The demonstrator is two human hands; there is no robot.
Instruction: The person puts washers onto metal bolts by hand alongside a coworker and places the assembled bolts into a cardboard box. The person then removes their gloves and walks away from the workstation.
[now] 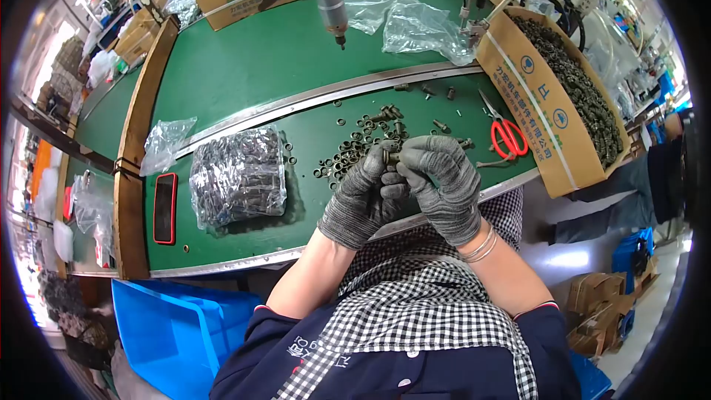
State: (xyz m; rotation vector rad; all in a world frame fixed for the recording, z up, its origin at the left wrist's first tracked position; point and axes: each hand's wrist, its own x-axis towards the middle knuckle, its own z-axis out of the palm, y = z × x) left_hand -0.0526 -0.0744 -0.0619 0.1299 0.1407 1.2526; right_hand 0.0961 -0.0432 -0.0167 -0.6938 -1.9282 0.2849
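In the head view my left hand (368, 196), in a grey knitted glove, is closed with its fingertips pinching a small bolt-like metal part (389, 156). My right hand (444, 187), gloved alike, meets it from the right, thumb and fingers pinched together at the same part. The fingers partly cover it, so its full shape is hidden. Just beyond and left of my hands, several small metal rings (344, 157) lie scattered on the green bench. Short bolts (388, 112) lie among them, and another bolt (441, 127) rests to the right.
Red-handled scissors (508, 138) lie right, beside a carton of metal parts (548, 115). Left are a plastic-wrapped pack (237, 175) and a red-edged phone (165, 209). A metal rail (311, 102) crosses the bench; a screwdriver-like power tool (328, 0) hangs above. A blue bin (167, 326) stands below.
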